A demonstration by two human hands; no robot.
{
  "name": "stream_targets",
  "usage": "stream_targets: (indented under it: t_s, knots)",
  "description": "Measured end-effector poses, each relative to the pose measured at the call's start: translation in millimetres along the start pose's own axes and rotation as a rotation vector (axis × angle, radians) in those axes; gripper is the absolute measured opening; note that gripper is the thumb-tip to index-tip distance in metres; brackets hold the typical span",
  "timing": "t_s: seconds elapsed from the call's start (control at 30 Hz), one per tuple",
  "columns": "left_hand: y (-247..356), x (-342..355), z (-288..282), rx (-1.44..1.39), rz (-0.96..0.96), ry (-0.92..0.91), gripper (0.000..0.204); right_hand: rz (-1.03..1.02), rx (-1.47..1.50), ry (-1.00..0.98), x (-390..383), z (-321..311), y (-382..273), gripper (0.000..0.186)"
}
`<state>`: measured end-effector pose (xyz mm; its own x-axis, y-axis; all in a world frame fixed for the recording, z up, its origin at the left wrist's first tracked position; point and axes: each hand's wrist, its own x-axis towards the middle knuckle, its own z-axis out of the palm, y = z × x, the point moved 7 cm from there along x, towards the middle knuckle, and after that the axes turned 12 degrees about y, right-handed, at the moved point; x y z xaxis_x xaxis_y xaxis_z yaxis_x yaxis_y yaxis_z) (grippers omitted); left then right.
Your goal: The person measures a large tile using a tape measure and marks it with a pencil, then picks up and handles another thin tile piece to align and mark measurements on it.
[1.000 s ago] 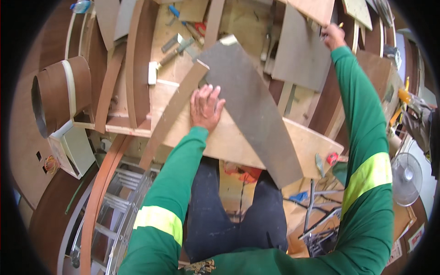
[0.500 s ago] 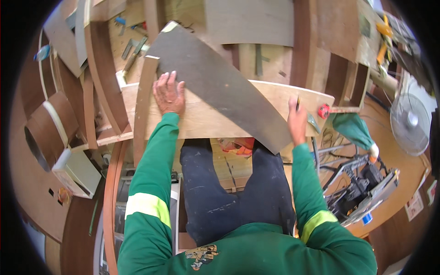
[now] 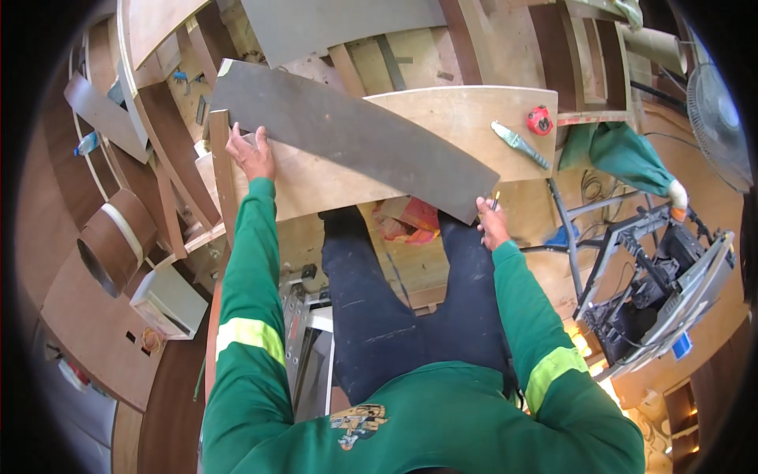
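A long dark grey-brown panel (image 3: 347, 126) lies slantwise across a pale plywood board (image 3: 450, 110) over my lap. My left hand (image 3: 253, 156) is at the panel's near edge towards its left end, thumb and fingers apart, beside an upright brown strip (image 3: 220, 170). At the panel's right end, my right hand (image 3: 494, 227) has its fingers closed on a thin pencil (image 3: 496, 200). Those fingertips are close to the panel's near corner; whether they also grip it I cannot tell. A brush-like tool with a green handle (image 3: 519, 144) and a red tape measure (image 3: 540, 120) rest on the plywood's right part.
Curved brown wooden ribs (image 3: 170, 150) stand on the left, near a brown cylinder (image 3: 118, 229) and a white box (image 3: 167, 300). On the right are a green cloth bag (image 3: 628, 158), a metal-framed machine (image 3: 639, 292) and a fan (image 3: 714, 118). A grey sheet (image 3: 347, 28) lies beyond the panel.
My right hand has come from over the plywood to the panel's right-end corner, still with the pencil. My left hand has slid off the panel's face to its near edge. The whole view has shifted.
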<state>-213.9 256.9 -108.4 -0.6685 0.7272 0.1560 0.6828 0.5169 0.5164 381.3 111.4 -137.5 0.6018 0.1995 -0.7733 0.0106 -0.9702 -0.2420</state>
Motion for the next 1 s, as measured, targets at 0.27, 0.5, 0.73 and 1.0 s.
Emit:
stream_targets:
  t_s: [0.27, 0.5, 0.73, 1.0]
  knots:
    - [-41.7, -19.7, 5.1, -0.127, -0.504, 0.072, 0.092, -0.205, -0.088, -0.265, -28.0, -56.0, -30.6, 0.025]
    - [-106.3, -166.2, -28.9, -0.248, -0.758, -0.483, 0.094, -0.258, -0.008, -0.251, -76.8, -136.2, -19.2, 0.024]
    - [-180.7, -178.8, -141.0, -0.046, -0.670, -0.499, 0.099, -0.397, 0.082, -0.195, -138.0, -177.3, -43.5, 0.025]
    - [-207.4, -141.0, -192.7, 0.114, -0.763, -0.136, 0.104, -0.441, 0.047, -0.103, -183.1, -253.1, -85.0, 0.030]
